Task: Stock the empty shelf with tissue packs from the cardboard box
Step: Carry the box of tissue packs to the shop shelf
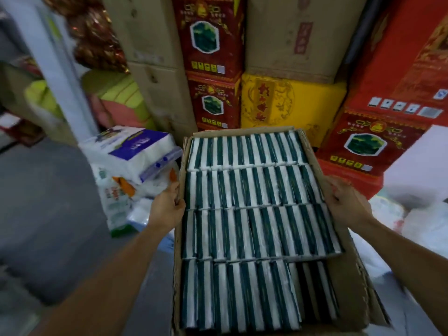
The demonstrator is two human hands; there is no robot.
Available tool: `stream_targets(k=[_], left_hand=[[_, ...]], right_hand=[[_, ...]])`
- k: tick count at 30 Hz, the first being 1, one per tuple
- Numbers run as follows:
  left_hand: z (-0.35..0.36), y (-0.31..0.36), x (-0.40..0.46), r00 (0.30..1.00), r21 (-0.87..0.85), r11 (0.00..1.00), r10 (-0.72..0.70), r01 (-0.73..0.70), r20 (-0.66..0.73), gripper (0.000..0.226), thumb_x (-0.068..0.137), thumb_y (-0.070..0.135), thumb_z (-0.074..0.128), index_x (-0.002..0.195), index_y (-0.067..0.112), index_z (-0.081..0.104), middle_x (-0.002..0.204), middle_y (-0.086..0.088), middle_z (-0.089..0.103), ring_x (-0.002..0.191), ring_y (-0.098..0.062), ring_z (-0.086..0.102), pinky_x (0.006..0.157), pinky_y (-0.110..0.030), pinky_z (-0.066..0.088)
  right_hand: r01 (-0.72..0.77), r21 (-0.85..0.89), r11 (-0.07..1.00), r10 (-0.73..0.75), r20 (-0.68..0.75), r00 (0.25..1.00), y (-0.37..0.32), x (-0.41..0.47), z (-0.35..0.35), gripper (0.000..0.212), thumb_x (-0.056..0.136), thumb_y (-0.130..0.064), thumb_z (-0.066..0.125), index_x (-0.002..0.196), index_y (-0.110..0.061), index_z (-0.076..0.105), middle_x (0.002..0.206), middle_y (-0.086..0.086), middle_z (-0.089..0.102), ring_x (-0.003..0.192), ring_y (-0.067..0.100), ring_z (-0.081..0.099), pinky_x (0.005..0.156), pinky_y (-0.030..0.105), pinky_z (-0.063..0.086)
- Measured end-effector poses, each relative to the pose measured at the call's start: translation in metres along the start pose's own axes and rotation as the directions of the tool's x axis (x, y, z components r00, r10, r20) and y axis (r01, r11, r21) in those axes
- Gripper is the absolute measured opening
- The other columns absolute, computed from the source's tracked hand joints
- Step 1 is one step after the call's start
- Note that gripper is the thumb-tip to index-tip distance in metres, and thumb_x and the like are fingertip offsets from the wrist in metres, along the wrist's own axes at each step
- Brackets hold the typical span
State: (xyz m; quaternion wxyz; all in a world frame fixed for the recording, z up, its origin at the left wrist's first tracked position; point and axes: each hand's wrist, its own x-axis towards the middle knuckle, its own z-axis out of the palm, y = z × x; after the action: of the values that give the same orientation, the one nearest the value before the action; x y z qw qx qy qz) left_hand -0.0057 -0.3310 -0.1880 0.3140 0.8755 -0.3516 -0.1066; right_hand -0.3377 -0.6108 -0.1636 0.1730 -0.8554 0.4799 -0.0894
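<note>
An open cardboard box fills the middle of the view. It is packed with several rows of tissue packs, white with dark green stripes, standing on edge. My left hand grips the box's left wall, fingers curled over its rim. My right hand grips the right wall the same way. The front right corner of the box holds packs that sit lower than the rest. No shelf board is clearly visible.
Stacked cartons rise behind the box: red ones, a yellow one, plain brown ones. Bagged tissue packs with a purple label lie on the left. White plastic bags lie on the right. A white upright post stands at far left.
</note>
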Motion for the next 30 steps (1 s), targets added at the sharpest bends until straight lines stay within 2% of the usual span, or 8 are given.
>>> stream_targets(k=[4, 6, 9, 12, 14, 20, 27, 30], left_hand=[[-0.017, -0.018, -0.044, 0.977, -0.039, 0.980, -0.196, 0.193, -0.084, 0.047, 0.088, -0.001, 0.054, 0.132, 0.014, 0.054, 0.078, -0.011, 0.062, 0.074, -0.030, 0.059, 0.065, -0.028, 0.041], [-0.027, -0.028, -0.070, 0.946, -0.060, 0.956, -0.294, 0.288, -0.134, 0.048, 0.090, 0.000, 0.054, 0.136, 0.015, 0.051, 0.080, -0.008, 0.063, 0.073, -0.023, 0.056, 0.064, -0.025, 0.040], [-0.042, -0.047, -0.108, 0.894, -0.058, 0.919, -0.392, 0.389, -0.215, 0.048, 0.089, 0.003, 0.052, 0.133, 0.020, 0.054, 0.093, -0.007, 0.070, 0.084, -0.028, 0.065, 0.070, -0.032, 0.050], [-0.056, -0.069, -0.145, 0.838, -0.079, 0.882, -0.466, 0.464, -0.283, 0.044, 0.084, 0.002, 0.050, 0.123, 0.021, 0.060, 0.099, -0.005, 0.072, 0.090, -0.029, 0.066, 0.076, -0.036, 0.052], [-0.064, -0.086, -0.172, 0.784, -0.083, 0.841, -0.531, 0.535, -0.322, 0.043, 0.085, 0.003, 0.051, 0.124, 0.019, 0.057, 0.102, -0.006, 0.070, 0.091, -0.031, 0.065, 0.077, -0.037, 0.051], [-0.096, -0.137, -0.253, 0.632, -0.128, 0.725, -0.661, 0.677, -0.404, 0.041, 0.082, 0.005, 0.053, 0.121, 0.019, 0.058, 0.095, -0.008, 0.069, 0.088, -0.032, 0.064, 0.072, -0.035, 0.049], [-0.150, -0.196, -0.360, 0.418, -0.271, 0.605, -0.748, 0.749, -0.515, 0.049, 0.083, 0.004, 0.058, 0.131, 0.015, 0.056, 0.106, -0.010, 0.071, 0.098, -0.033, 0.065, 0.083, -0.041, 0.051], [-0.175, -0.221, -0.407, 0.322, -0.338, 0.551, -0.777, 0.763, -0.541, 0.049, 0.081, 0.005, 0.058, 0.129, 0.016, 0.057, 0.103, -0.009, 0.072, 0.095, -0.032, 0.066, 0.082, -0.042, 0.053]], right_hand=[[0.175, -0.011, 0.984, -0.173, 0.096, 0.980, -0.034, 0.024, 0.006, 0.047, 0.096, -0.025, 0.046, 0.141, -0.036, 0.039, 0.091, 0.003, 0.068, 0.082, 0.028, 0.066, 0.064, 0.038, 0.053], [0.258, -0.004, 0.966, -0.254, 0.144, 0.956, -0.057, 0.032, 0.014, 0.048, 0.096, -0.028, 0.046, 0.142, -0.036, 0.036, 0.099, 0.004, 0.070, 0.088, 0.028, 0.067, 0.068, 0.042, 0.056], [0.389, 0.041, 0.920, -0.390, 0.160, 0.907, -0.096, 0.037, 0.031, 0.049, 0.096, -0.023, 0.047, 0.144, -0.032, 0.039, 0.106, 0.003, 0.070, 0.091, 0.029, 0.066, 0.072, 0.039, 0.055], [0.444, 0.115, 0.889, -0.458, 0.237, 0.857, -0.136, 0.037, 0.054, 0.049, 0.094, -0.032, 0.046, 0.140, -0.045, 0.037, 0.119, -0.012, 0.062, 0.099, 0.022, 0.065, 0.080, 0.036, 0.054], [0.502, 0.130, 0.855, -0.517, 0.288, 0.806, -0.155, 0.050, 0.086, 0.050, 0.089, -0.044, 0.040, 0.136, -0.059, 0.031, 0.124, -0.006, 0.064, 0.099, 0.021, 0.065, 0.083, 0.045, 0.055], [0.638, 0.127, 0.760, -0.635, 0.359, 0.685, -0.262, 0.007, 0.122, 0.047, 0.093, -0.030, 0.046, 0.139, -0.038, 0.041, 0.111, 0.005, 0.068, 0.088, 0.028, 0.064, 0.074, 0.039, 0.054], [0.769, 0.208, 0.604, -0.763, 0.430, 0.482, -0.393, -0.069, 0.181, 0.049, 0.094, -0.020, 0.048, 0.141, -0.031, 0.041, 0.118, 0.011, 0.065, 0.097, 0.031, 0.064, 0.082, 0.042, 0.053], [0.790, 0.248, 0.561, -0.786, 0.460, 0.413, -0.451, -0.108, 0.209, 0.050, 0.096, -0.022, 0.049, 0.144, -0.030, 0.039, 0.117, 0.012, 0.066, 0.090, 0.031, 0.064, 0.074, 0.041, 0.054]])
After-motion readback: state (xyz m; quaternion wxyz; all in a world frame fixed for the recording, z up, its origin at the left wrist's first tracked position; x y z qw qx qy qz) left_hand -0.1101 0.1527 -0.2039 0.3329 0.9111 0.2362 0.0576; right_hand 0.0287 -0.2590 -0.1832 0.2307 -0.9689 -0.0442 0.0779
